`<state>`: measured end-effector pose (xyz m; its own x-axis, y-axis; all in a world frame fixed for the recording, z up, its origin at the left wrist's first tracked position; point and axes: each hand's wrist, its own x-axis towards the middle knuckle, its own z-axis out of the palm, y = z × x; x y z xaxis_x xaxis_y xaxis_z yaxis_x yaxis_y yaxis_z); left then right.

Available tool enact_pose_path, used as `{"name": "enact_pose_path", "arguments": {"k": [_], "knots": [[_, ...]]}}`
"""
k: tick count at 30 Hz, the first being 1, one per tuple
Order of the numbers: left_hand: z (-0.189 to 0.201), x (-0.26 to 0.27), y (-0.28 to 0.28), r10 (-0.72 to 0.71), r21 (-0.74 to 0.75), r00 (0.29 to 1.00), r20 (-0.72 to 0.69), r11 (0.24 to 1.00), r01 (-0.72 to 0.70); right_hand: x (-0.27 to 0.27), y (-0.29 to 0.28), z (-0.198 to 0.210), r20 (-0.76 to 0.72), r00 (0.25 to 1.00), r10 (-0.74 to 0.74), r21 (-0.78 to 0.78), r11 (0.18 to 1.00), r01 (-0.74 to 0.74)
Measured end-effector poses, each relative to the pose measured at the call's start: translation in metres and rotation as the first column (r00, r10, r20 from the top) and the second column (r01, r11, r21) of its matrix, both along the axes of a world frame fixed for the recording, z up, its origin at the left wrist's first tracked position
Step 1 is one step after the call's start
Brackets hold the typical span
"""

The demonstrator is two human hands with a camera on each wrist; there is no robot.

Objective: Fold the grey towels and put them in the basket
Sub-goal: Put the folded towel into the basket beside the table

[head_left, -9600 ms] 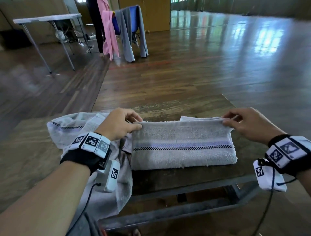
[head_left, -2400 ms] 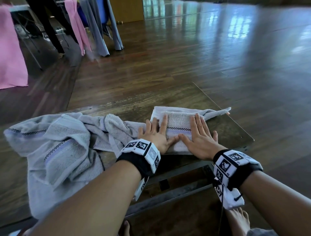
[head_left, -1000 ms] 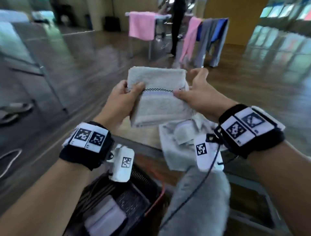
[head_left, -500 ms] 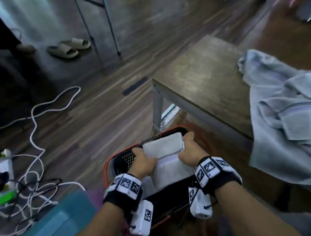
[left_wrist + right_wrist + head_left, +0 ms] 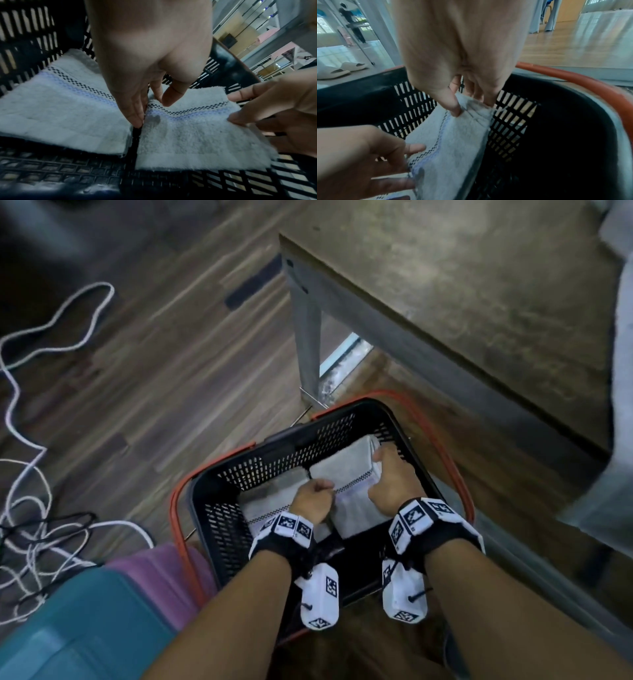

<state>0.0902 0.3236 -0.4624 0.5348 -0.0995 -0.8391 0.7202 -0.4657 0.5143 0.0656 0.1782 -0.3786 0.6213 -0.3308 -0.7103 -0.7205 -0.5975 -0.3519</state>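
A black mesh basket (image 5: 219, 518) with orange handles stands on the floor beside the table leg. One folded grey towel (image 5: 270, 501) lies on its bottom at the left. A second folded grey towel (image 5: 346, 470) sits low inside, to the right of the first. My left hand (image 5: 318, 489) pinches its left edge at the checked stripe, and my right hand (image 5: 380, 463) pinches its far right corner. The left wrist view has my left hand (image 5: 150, 109) on the held towel (image 5: 188, 135), next to the lying towel (image 5: 60, 111). The right wrist view has my right hand (image 5: 471, 108) pinching the towel (image 5: 453, 148).
The wooden table (image 5: 479, 302) stands just behind the basket, with unfolded grey towels (image 5: 623, 378) at its right end. White cables (image 5: 20, 440) trail over the floor at the left. A teal and pink object (image 5: 102, 611) lies by the basket's near left corner.
The folded towel went from the table, was carried left in both hands, and has now come down from the basket's rim to its inside, beside the other towel.
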Motion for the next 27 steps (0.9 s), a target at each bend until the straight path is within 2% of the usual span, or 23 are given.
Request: {"name": "enact_pose_path", "arguments": {"k": [4, 8, 14, 19, 24, 27], "knots": [[-0.014, 0.006, -0.003, -0.050, 0.040, 0.998, -0.031, 0.998, 0.051, 0.000, 0.001, -0.018, -0.022, 1.000, -0.018, 0.068, 0.998, 0.020], [-0.020, 0.007, 0.002, -0.056, 0.072, 0.998, -0.003, 0.996, 0.056, -0.001, 0.004, -0.027, -0.062, 0.998, 0.005, 0.118, 0.993, 0.002], [-0.015, 0.006, 0.006, -0.050, 0.084, 0.997, 0.062, 0.995, 0.045, -0.013, 0.004, -0.030, -0.085, 0.996, 0.023, 0.112, 0.994, -0.013], [-0.009, 0.005, 0.009, -0.111, 0.082, 0.992, 0.066, 0.991, 0.106, -0.018, 0.005, -0.027, -0.059, 0.998, 0.027, 0.120, 0.993, -0.019], [0.013, 0.006, 0.008, -0.019, 0.066, 0.986, 0.165, 0.998, 0.008, -0.012, 0.003, -0.014, -0.011, 1.000, 0.011, 0.157, 0.988, -0.009], [0.041, 0.010, 0.006, -0.007, 0.057, 0.992, 0.128, 0.998, 0.000, -0.003, 0.004, 0.001, 0.032, 0.999, -0.015, 0.187, 0.982, 0.009]]}}
